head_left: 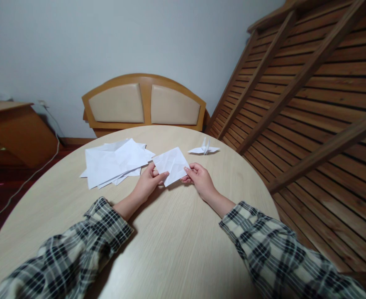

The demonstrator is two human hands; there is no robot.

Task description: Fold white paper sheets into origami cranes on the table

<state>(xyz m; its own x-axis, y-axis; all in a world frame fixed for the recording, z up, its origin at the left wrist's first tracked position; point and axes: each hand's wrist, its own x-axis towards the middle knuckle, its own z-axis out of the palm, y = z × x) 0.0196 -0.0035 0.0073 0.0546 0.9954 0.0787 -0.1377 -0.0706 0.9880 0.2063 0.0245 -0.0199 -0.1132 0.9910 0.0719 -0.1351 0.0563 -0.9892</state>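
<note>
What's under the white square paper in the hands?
Under the square paper: curled fingers of the left hand and right hand partly show at its edges, thumbs on top. Table shows around it. Fingertips beneath and the tabletop directly behind it are covered; can't tell what's there.

One left hand [147, 182], one right hand [201, 182], one creased paper [169, 163] in both, one round table [183, 249], one paper bird [205, 150] toward its far right edge, one paper pile [108, 164] toward its far left edge, and two cream cushions [116, 104] past its far edge
</note>
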